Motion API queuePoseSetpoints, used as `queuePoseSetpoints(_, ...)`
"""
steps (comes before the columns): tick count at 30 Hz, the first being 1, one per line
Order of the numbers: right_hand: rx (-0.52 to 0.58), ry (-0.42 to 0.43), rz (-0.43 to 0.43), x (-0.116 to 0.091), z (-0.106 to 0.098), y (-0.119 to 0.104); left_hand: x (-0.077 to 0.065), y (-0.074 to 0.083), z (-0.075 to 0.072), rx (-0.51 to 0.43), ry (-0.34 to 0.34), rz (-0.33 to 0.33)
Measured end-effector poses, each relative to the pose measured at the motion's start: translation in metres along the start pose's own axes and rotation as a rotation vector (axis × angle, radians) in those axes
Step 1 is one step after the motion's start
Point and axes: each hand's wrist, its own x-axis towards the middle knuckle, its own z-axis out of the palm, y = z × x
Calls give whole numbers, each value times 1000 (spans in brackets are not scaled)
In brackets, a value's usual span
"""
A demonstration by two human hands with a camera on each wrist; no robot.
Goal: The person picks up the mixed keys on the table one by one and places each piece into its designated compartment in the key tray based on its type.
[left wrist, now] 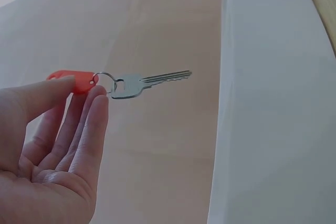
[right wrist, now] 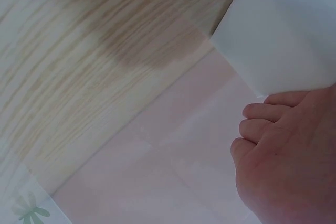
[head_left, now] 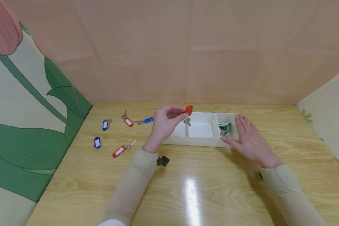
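Observation:
Between thumb and fingers my left hand (head_left: 165, 124) pinches a red key tag (head_left: 189, 110). From its ring hangs a silver key (left wrist: 134, 85), over the white divided box (head_left: 197, 142). The left wrist view shows the key pointing away from the fingertips. My right hand (head_left: 251, 142) rests against the box's right end, its fingers straight and its thumb at the front rim. Green key tags (head_left: 225, 127) with keys lie in the right compartment, partly hidden by the thumb. The left hand and wrist cover the box's left end.
Left of the box lie several tagged keys, among them a red tag (head_left: 119, 152), another red tag (head_left: 128, 122), and blue tags (head_left: 105, 125) (head_left: 97, 142) (head_left: 148, 120). A small black object (head_left: 163, 161) shows by the left sleeve. A wall (head_left: 192, 62) stands behind the table.

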Motion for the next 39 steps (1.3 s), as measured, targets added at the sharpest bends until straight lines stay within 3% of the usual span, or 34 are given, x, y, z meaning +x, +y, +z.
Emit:
queuePoseSetpoints(15,9,-5,17,1,0,-1,16,-5,28,22,-57,-30)
queuePoseSetpoints(31,5,-17,35,1,1,0,26,-16,48,3,-64,-36)
queuePoseSetpoints(39,1,-14,28,2,1,0,26,-20,54,15,-78,-77)
